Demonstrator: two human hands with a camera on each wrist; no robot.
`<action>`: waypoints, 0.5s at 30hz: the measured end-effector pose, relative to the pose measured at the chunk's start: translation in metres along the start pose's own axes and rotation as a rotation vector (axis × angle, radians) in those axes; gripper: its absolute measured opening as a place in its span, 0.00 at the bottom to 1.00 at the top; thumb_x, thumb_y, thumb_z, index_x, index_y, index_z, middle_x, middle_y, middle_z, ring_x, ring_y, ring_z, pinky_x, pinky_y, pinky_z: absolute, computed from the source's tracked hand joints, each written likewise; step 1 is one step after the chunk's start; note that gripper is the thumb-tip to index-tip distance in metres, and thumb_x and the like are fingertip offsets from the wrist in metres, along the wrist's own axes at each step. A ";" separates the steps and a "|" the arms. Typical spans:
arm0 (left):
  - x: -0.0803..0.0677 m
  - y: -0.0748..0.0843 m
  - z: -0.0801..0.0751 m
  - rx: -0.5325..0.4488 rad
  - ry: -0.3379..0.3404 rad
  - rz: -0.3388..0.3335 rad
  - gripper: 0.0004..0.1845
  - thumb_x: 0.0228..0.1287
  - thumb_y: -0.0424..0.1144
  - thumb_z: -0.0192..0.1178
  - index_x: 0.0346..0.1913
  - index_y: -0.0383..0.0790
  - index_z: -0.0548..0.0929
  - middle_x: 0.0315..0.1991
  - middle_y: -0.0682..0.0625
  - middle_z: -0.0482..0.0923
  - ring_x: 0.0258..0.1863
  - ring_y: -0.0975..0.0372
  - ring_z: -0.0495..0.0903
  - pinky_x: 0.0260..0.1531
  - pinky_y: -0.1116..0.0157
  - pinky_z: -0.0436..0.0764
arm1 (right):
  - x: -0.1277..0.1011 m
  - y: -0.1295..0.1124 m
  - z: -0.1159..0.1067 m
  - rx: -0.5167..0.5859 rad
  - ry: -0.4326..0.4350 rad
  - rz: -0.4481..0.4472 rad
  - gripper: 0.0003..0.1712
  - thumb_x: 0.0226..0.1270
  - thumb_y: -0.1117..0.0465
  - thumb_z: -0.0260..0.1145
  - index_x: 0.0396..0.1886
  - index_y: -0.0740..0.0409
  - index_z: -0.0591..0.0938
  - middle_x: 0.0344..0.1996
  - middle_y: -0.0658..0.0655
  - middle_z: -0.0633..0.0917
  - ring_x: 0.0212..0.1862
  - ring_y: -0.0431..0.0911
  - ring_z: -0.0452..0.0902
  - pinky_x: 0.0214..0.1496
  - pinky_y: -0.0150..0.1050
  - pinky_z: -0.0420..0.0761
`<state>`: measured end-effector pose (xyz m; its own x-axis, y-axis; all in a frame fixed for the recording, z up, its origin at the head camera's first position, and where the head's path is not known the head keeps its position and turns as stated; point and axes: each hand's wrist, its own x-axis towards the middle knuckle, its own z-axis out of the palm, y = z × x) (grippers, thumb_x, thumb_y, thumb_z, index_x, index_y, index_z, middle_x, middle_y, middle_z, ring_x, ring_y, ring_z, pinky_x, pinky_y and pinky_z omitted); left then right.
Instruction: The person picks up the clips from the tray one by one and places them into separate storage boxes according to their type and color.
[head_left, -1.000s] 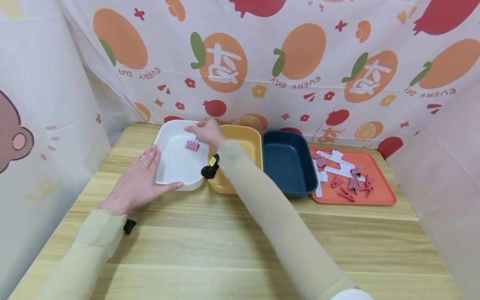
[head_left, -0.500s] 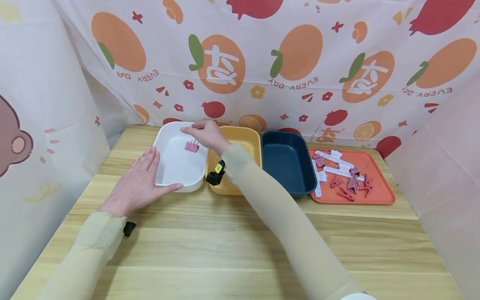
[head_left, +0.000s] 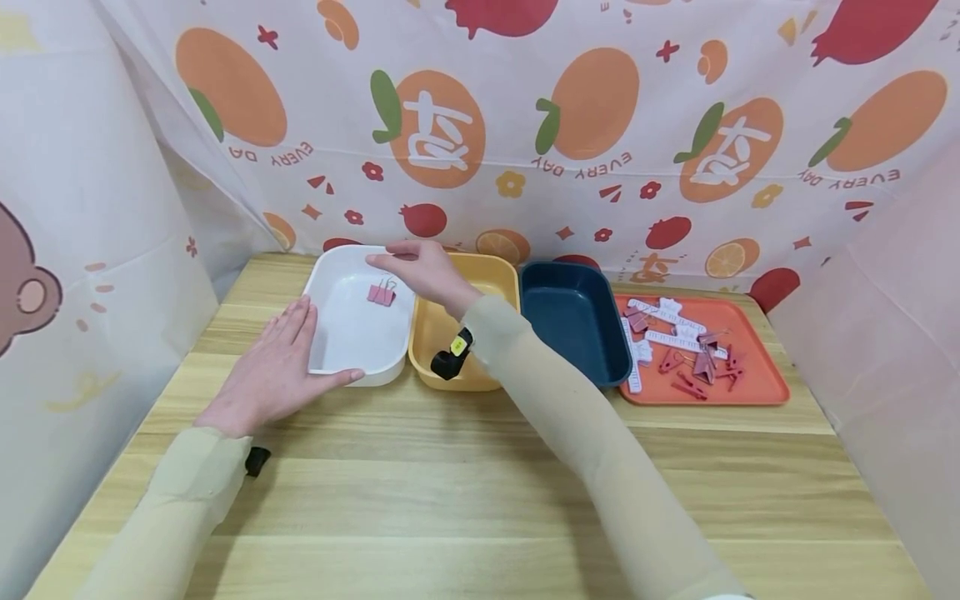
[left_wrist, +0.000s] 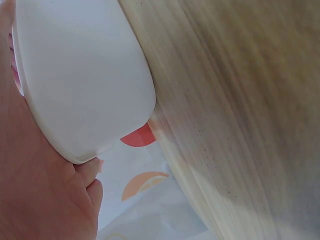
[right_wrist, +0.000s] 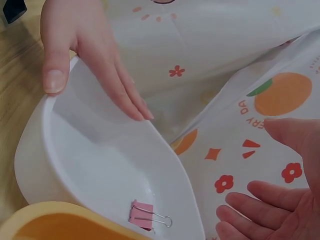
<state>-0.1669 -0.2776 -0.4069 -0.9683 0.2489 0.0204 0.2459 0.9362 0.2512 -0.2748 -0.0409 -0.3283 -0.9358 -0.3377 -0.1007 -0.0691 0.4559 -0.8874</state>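
My left hand [head_left: 264, 367] rests against the left and front rim of the white bin [head_left: 330, 333], fingers and thumb straight. The left wrist view has the palm pressed along the bin's outer wall [left_wrist: 85, 75]. A pink binder clip [head_left: 382, 294] lies inside the bin, its wire handles pointing up and back. Above the border between the white and yellow bins hovers my right hand [head_left: 427, 273]. In the right wrist view its fingers [right_wrist: 260, 210] are loosely spread with nothing between them, close beside the white bin's back rim.
A yellow bin [head_left: 463, 379] and a dark blue bin [head_left: 573, 312] continue the row rightward. Beyond them an orange tray [head_left: 757, 383] holds pink binder clips [head_left: 705, 365], red clothespins [head_left: 688, 385] and white ruler-marked clips [head_left: 678, 342]. A fruit-printed cloth [head_left: 517, 100] hangs behind the bins.
My right hand and forearm have drawn slightly to the right, away from the binder clip, which stays in the white bin. The left hand keeps its place on the rim.
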 end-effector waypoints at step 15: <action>0.000 0.000 0.001 -0.002 0.016 0.012 0.67 0.62 0.76 0.55 0.78 0.22 0.41 0.79 0.29 0.34 0.78 0.38 0.37 0.76 0.45 0.37 | -0.022 0.006 -0.026 0.053 -0.044 -0.066 0.38 0.67 0.39 0.70 0.72 0.49 0.76 0.62 0.47 0.81 0.61 0.40 0.75 0.64 0.41 0.77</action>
<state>-0.1667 -0.2776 -0.4084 -0.9660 0.2557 0.0390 0.2572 0.9327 0.2530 -0.2638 -0.0096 -0.3196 -0.9136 -0.4021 -0.0599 -0.1107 0.3878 -0.9151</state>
